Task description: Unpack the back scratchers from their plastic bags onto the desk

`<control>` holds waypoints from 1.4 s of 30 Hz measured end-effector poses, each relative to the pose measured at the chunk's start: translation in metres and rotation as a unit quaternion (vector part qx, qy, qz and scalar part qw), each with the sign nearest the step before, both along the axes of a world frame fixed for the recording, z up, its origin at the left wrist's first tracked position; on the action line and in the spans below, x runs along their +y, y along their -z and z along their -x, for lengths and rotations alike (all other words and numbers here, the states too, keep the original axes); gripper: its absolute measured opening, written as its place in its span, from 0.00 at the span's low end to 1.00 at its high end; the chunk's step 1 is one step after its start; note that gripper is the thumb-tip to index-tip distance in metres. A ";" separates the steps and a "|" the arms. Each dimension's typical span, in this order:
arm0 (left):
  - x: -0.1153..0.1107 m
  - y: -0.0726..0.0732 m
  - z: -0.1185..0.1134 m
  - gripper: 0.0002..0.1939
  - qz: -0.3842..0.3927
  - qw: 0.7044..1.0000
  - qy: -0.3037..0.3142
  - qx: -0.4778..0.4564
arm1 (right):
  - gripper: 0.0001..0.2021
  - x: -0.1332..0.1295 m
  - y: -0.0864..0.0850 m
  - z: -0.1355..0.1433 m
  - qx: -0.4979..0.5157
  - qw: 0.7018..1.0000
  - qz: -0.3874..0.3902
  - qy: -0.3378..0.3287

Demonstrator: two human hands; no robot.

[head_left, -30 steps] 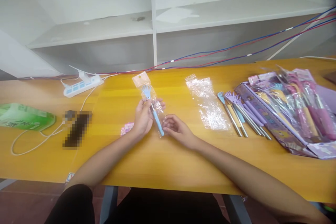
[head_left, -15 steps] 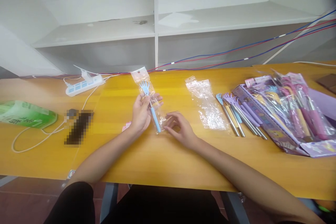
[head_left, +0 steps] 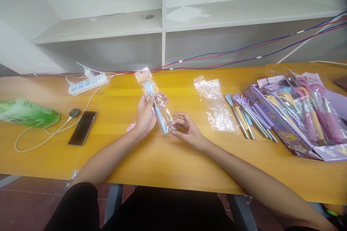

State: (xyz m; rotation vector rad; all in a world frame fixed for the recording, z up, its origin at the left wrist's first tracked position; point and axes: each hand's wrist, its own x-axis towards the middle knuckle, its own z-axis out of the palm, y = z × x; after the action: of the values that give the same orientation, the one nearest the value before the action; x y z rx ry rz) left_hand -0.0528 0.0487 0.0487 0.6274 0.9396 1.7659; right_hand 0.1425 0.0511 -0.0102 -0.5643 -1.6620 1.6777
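A clear bag (head_left: 142, 74) with a light blue hand-shaped scratcher (head_left: 160, 118) inside is gripped by my left hand (head_left: 146, 113), thumb on top. My right hand (head_left: 187, 129) pinches the bag's lower corner near the scratcher's handle end. To the right lie flat clear bags (head_left: 217, 106) on the wooden table (head_left: 173, 166). Beyond them are several loose scratchers (head_left: 253, 115) with blue, yellow and purple parts. A purple display box (head_left: 294, 140) at the right holds several bagged scratchers. Beside my left forearm, a small pink item (head_left: 131, 126) shows partly.
At the left are a phone (head_left: 82, 129), a black charger piece (head_left: 75, 112), a green package (head_left: 29, 113) and a white power strip (head_left: 89, 84) with cords. Red and blue cables (head_left: 217, 57) run along the back, below white shelves (head_left: 108, 27).
My right hand has closed on the bag's lower corner, where before its fingers were beside it. The bag's lower end has swung slightly right. The view has shifted a little.
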 end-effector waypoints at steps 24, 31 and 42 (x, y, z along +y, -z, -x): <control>-0.006 -0.001 -0.003 0.14 -0.080 0.996 -0.016 -0.026 | 0.20 -0.014 0.001 0.013 0.043 0.929 0.347 -0.120; -0.008 -0.007 -0.004 0.16 -0.080 0.996 -0.032 -0.020 | 0.21 -0.018 0.004 0.015 0.050 0.915 0.392 -0.082; -0.014 -0.008 -0.009 0.17 -0.097 0.995 -0.014 -0.014 | 0.23 -0.014 0.007 0.016 0.053 0.926 0.372 -0.030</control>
State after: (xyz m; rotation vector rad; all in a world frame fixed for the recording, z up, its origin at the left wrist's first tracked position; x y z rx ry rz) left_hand -0.0434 0.0347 0.0570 0.7134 0.7655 1.9022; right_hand 0.1265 0.0372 -0.0167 -0.7538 -0.9254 2.3327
